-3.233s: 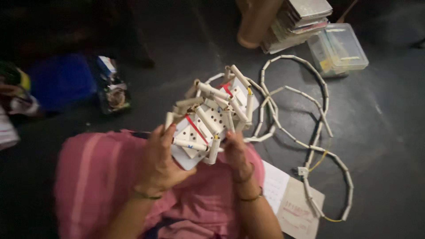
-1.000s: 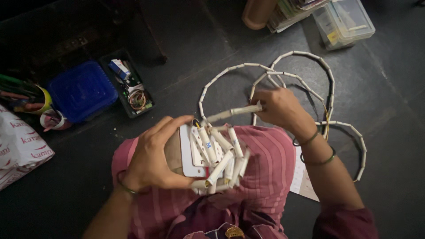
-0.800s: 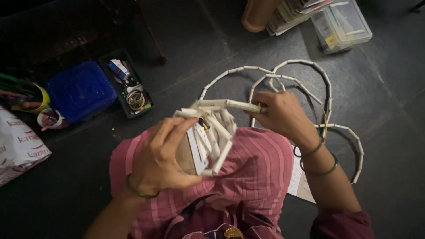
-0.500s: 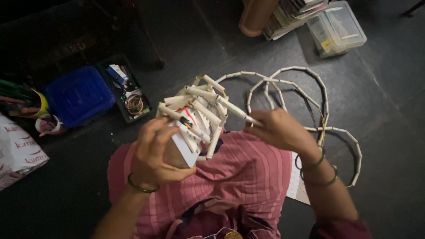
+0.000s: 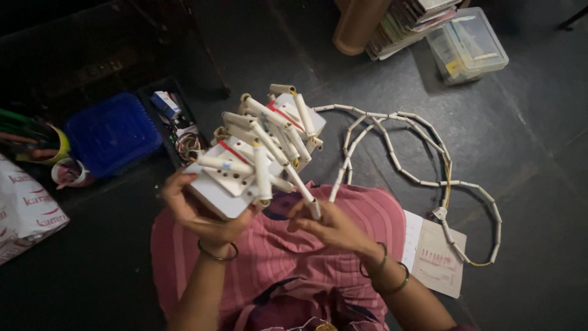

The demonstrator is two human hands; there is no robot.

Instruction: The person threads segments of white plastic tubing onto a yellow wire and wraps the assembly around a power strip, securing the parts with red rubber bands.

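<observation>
Holding: left hand [image 5: 202, 211] cups white board [image 5: 229, 184] from below, steadying it.
Pinching: right hand [image 5: 334, 224] grip presses on tube [image 5: 306, 196].

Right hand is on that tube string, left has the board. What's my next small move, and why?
Probably draw the string of white tubes a little further through. The right hand pinches the tube end beside the white board, held up by the left hand, and most of the string lies looped on the floor.
</observation>
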